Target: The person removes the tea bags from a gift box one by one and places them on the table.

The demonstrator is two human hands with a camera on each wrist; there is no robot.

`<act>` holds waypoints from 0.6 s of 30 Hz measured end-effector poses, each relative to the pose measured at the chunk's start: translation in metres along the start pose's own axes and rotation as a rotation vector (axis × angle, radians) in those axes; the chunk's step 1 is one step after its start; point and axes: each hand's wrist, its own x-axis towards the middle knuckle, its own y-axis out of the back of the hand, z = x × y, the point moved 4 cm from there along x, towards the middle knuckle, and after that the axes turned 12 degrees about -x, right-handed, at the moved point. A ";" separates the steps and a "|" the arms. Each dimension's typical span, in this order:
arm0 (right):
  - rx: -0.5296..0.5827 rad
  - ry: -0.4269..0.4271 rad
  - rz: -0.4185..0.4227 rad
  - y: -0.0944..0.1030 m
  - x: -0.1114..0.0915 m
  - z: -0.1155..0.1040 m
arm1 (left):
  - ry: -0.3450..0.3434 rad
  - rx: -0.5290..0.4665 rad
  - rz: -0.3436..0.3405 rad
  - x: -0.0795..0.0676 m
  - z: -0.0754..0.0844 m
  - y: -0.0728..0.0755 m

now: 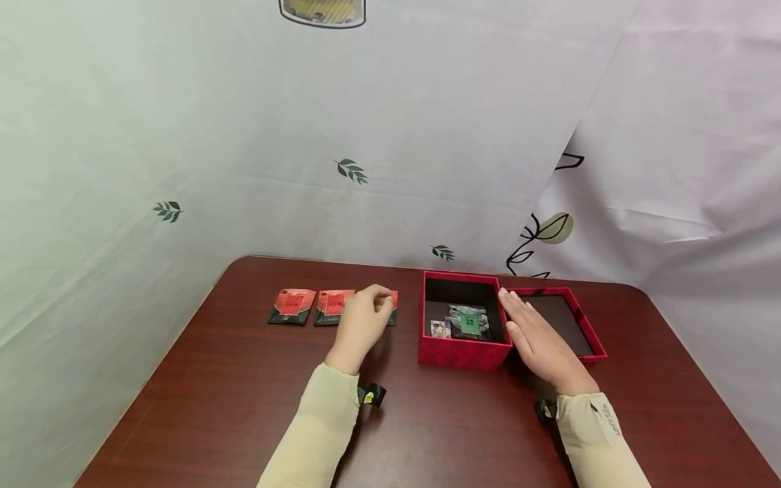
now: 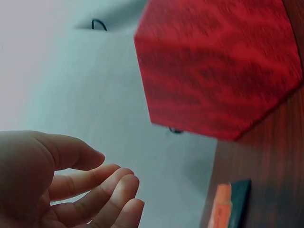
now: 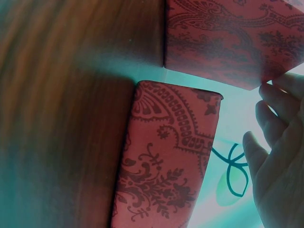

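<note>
A red patterned box (image 1: 465,352) stands uncovered on the table, with a green-and-dark packet (image 1: 470,322) and a small pale piece (image 1: 440,329) inside. Over the table to its left hovers my left hand (image 1: 365,315), thumb and fingers loosely bent and apart, nothing between them. Behind that hand a red-and-dark-green packet (image 1: 393,308) is partly hidden. Two like packets, one at the left (image 1: 293,306) and a middle packet (image 1: 331,307), lie in a row beside it. My right hand (image 1: 539,342) has its fingers extended, their tips at the box's right rim.
Right of the box lies a shallow red lid (image 1: 587,322), its dark inside facing up, partly behind the right hand. The dark wooden table (image 1: 427,427) meets a pale printed cloth (image 1: 390,203) at its back edge.
</note>
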 end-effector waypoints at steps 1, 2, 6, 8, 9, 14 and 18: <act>-0.002 -0.001 0.001 0.000 0.000 0.000 | -0.018 0.000 -0.007 -0.001 0.004 -0.002; -0.002 -0.002 0.000 0.000 0.000 0.000 | -0.037 0.003 -0.012 -0.001 0.008 -0.003; -0.004 -0.003 -0.002 0.000 -0.001 0.000 | -0.084 -0.003 -0.042 -0.003 0.026 -0.010; -0.004 -0.006 -0.003 0.000 -0.001 -0.001 | -0.098 -0.021 -0.069 -0.003 0.036 -0.013; -0.005 -0.006 -0.002 0.001 -0.001 -0.001 | -0.098 -0.030 -0.087 -0.003 0.041 -0.016; -0.006 -0.005 -0.001 0.001 -0.001 0.000 | -0.091 -0.081 -0.176 0.000 0.056 -0.031; -0.004 0.001 0.004 0.001 -0.001 0.000 | -0.062 -0.097 -0.250 0.004 0.061 -0.046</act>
